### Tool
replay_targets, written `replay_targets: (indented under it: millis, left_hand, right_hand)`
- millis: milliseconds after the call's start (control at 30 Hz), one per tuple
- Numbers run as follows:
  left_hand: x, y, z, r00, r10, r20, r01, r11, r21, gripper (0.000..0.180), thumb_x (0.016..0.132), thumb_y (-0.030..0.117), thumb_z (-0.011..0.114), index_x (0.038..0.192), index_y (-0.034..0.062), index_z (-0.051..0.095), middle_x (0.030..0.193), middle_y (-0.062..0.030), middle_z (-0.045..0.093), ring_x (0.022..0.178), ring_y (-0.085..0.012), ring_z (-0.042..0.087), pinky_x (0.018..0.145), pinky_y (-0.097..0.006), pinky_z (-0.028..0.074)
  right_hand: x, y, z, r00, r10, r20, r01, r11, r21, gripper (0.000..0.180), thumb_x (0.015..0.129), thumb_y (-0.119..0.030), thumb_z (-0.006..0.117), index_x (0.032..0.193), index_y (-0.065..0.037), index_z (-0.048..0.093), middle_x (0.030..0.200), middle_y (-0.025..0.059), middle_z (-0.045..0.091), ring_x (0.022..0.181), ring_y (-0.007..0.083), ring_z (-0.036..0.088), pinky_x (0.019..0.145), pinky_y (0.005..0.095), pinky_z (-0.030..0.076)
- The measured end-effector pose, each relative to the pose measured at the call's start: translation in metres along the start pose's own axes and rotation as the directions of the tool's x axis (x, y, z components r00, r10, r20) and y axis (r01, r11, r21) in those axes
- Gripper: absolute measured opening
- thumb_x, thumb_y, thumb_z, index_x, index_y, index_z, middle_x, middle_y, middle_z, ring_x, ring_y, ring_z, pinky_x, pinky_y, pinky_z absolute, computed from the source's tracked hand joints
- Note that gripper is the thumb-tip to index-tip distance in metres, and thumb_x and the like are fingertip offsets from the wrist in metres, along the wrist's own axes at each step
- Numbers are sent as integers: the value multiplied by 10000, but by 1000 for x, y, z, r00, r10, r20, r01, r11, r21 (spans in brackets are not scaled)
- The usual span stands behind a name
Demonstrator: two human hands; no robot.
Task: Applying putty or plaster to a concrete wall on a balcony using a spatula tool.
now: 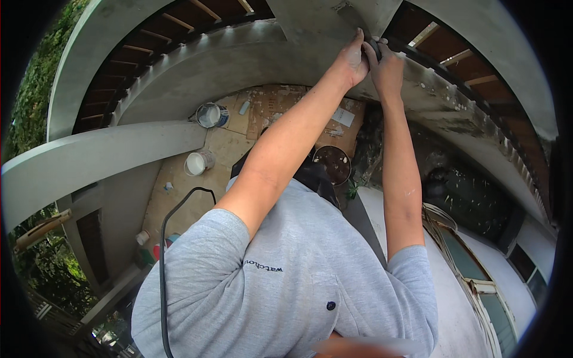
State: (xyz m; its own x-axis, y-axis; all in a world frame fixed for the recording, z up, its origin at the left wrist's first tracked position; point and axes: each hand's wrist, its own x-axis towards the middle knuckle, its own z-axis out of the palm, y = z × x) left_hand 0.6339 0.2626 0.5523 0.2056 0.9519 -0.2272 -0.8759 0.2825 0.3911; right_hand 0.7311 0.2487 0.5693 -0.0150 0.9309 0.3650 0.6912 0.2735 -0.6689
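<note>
Both my arms reach up and forward to a grey concrete surface [310, 27] at the top of the head view. A putty knife [353, 20] with a broad metal blade and dark handle lies against that surface. My right hand [388, 67] is closed round its handle. Close beside it, my left hand [353, 62], smeared with whitish dust, is closed at the tool, with one digit stretched up by the base of the blade. Its other fingers are partly hidden. A small grey patch shows at the blade's edge.
Below stand a bucket [212, 115] with whitish stuff, a white bucket [199, 162] and a dark round tub [332, 166]. Cardboard [280, 98] covers part of the floor. A curved concrete beam [113, 146] crosses on the left; a window frame [468, 262] sits lower right.
</note>
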Motion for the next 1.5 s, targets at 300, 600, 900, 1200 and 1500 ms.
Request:
replay_targets:
  millis: [300, 600, 900, 1200, 1500]
  left_hand:
    - [-7, 13, -8, 994, -34, 107, 33, 999, 7, 436, 996, 416, 371, 1041, 13, 531, 1116, -142, 596, 1089, -237, 536, 1022, -348, 415]
    - [-37, 34, 22, 982, -137, 128, 131, 990, 56, 395, 981, 424, 426, 1224, 121, 501, 1232, -1, 578, 1149, -193, 511, 978, -407, 390]
    - [-56, 59, 98, 929, -127, 348, 216, 949, -231, 410, 979, 477, 403, 1226, 171, 522, 1131, 29, 607, 1111, -138, 498, 956, -381, 361]
    - [-96, 107, 6, 883, -432, 184, 362, 876, 318, 415, 992, 361, 393, 1228, 49, 532, 1212, -88, 609, 954, -126, 580, 818, -274, 445]
    - [-146, 143, -122, 961, -259, -101, 271, 955, 123, 433, 975, 346, 425, 1269, 39, 505, 1230, -82, 601, 929, -122, 572, 798, -260, 440]
  right_hand:
    - [-3, -5, 2, 1000, 7, 17, -8, 1000, 9, 392, 868, -397, 628, 1015, -35, 662, 838, 220, 658, 780, 406, 632, 674, 432, 505]
    - [-13, -32, -65, 930, 298, 215, -367, 718, 591, 177, 880, -149, 660, 956, 11, 655, 918, 68, 666, 776, 170, 616, 756, 325, 496]
    - [71, -149, -78, 965, -18, -262, 257, 277, 926, 281, 915, -121, 608, 677, -4, 514, 690, 77, 533, 685, 194, 554, 789, 440, 501]
    - [150, -221, -92, 815, -482, -322, 556, 491, 671, 276, 930, -36, 543, 668, 44, 504, 580, 109, 493, 516, 194, 472, 511, 354, 437]
    - [149, -173, -36, 808, -536, -244, 449, 294, 844, 278, 915, -24, 527, 639, -22, 487, 495, 79, 506, 404, 130, 478, 398, 233, 401]
